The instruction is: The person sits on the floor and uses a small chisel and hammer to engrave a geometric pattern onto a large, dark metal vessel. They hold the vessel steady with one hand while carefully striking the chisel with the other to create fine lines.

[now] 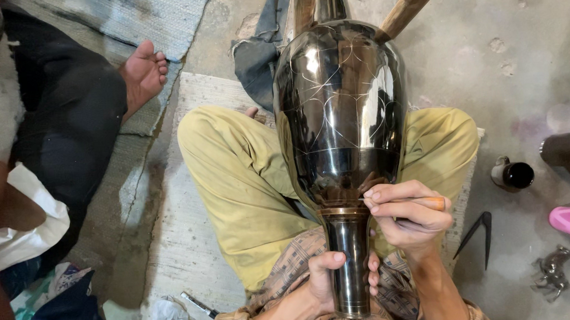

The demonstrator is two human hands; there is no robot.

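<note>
We sit cross-legged with bare concrete floor (530, 66) open to the right and another person's foot (142, 73) far left. The dark metal vase (340, 110) lies across our lap — its inside unseen. Our left hand (325, 279) grasps its neck; our right hand (407, 215) pinches an orange-handled engraving tool (413, 202) against the shoulder.

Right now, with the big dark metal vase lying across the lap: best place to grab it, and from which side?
Probably the narrow neck, from the person's end. The dark vase lies lengthwise, neck toward the body, wide belly away on wooden sticks. The neck is slim enough to wrap; the left hand already grips it there. The belly looks too broad and polished. The right hand holds a thin tool at the shoulder.
</note>
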